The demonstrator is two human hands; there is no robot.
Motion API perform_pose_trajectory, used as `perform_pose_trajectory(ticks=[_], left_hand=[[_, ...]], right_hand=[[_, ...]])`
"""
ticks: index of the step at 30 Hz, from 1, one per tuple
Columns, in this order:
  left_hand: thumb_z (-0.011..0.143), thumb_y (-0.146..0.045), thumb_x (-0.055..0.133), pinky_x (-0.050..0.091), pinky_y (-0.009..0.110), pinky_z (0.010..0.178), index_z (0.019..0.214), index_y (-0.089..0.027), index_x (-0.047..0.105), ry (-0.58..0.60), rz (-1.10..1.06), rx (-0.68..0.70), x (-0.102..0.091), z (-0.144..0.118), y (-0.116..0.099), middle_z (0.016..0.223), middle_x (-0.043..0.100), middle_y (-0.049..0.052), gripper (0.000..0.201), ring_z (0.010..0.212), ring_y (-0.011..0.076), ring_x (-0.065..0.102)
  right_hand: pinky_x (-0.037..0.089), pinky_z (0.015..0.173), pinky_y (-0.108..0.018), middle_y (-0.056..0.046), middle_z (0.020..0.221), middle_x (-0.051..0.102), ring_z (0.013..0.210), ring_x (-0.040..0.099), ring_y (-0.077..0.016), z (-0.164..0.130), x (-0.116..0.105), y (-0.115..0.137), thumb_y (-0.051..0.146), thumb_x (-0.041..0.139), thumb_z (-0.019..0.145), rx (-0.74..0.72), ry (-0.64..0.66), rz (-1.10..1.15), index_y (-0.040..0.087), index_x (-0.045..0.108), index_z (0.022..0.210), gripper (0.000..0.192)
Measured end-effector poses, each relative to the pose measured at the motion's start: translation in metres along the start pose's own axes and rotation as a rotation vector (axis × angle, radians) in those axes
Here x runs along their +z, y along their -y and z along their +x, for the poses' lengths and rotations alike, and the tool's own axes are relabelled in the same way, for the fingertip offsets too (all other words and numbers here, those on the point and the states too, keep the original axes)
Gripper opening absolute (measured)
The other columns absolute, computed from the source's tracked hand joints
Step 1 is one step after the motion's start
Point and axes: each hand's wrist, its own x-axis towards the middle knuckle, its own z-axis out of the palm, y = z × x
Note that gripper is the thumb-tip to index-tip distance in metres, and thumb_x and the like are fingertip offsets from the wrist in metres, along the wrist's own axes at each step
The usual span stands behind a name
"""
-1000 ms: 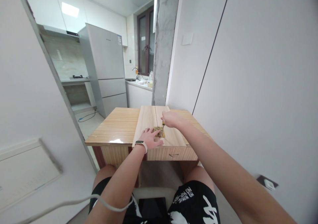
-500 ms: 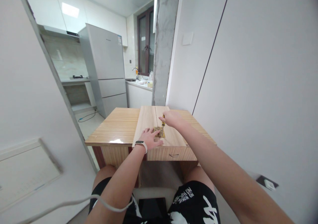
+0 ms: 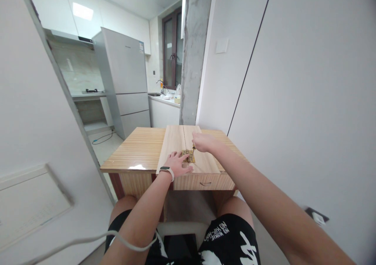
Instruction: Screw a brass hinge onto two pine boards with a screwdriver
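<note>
Two pale wooden boards (image 3: 173,141) lie side by side on a small wooden table (image 3: 141,151), joined by a brass hinge (image 3: 189,156) across their seam. My left hand (image 3: 176,164), a watch on its wrist, lies flat on the left board with fingers spread, touching the hinge's edge. My right hand (image 3: 203,142) is closed around a small screwdriver (image 3: 193,147) with a yellow handle, held upright with its tip on the hinge.
I sit at the table with a white wall close on the right. A concrete pillar (image 3: 194,53) rises behind the table. To the left a doorway opens on a kitchen with a fridge (image 3: 125,80) and counter. A white cable (image 3: 88,239) crosses my left forearm.
My right hand has shifted slightly on the screwdriver, wrist dropping a little. My left hand and the boards have stayed put.
</note>
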Motion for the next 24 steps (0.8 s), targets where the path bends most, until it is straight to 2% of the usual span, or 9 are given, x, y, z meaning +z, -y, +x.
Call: perform_pose_trajectory(ticks=[4,12,14,18,24], left_hand=[[0.081,-0.084,0.046,0.031,0.056,0.112,0.149,-0.041,0.046,0.018,0.003,-0.007,-0.002,-0.001,-0.002,0.153,0.046,0.004,0.081,0.138,0.0392,0.036],[0.081,-0.084,0.047,0.033,0.056,0.11,0.148,-0.04,0.048,-0.008,0.01,0.004,0.0,0.0,-0.002,0.15,0.049,0.005,0.08,0.136,0.0389,0.038],[0.081,-0.084,0.046,0.033,0.056,0.11,0.148,-0.04,0.048,-0.012,0.014,0.008,0.0,0.001,-0.002,0.151,0.048,0.005,0.08,0.136,0.0389,0.038],[0.082,-0.084,0.045,0.034,0.056,0.11,0.148,-0.04,0.048,-0.007,0.018,0.009,0.001,0.001,0.0,0.152,0.048,0.005,0.079,0.136,0.0385,0.039],[0.081,-0.084,0.045,0.033,0.056,0.111,0.148,-0.041,0.048,-0.006,0.012,0.009,0.001,0.0,0.0,0.153,0.047,0.005,0.08,0.137,0.0385,0.038]], right_hand=[[0.048,0.087,-0.034,-0.02,0.12,0.069,0.112,0.066,-0.0287,-0.002,-0.004,0.0,0.041,0.04,0.105,0.005,-0.04,0.017,0.014,0.057,0.13,0.041],[0.048,0.088,-0.037,-0.022,0.114,0.071,0.111,0.067,-0.0311,0.006,-0.002,0.003,0.051,0.04,0.103,0.047,-0.09,-0.064,0.012,0.07,0.111,0.05],[0.048,0.088,-0.037,-0.022,0.115,0.071,0.112,0.066,-0.0312,0.006,-0.001,0.005,0.053,0.037,0.103,0.041,-0.097,-0.051,0.012,0.069,0.114,0.053],[0.049,0.085,-0.038,-0.022,0.12,0.07,0.11,0.068,-0.0309,0.002,-0.004,0.006,0.04,0.036,0.102,0.03,-0.051,0.009,0.011,0.058,0.131,0.046],[0.049,0.086,-0.034,-0.022,0.128,0.067,0.114,0.067,-0.0289,-0.001,-0.011,0.006,0.031,0.04,0.102,-0.018,0.024,0.032,0.011,0.053,0.136,0.041]])
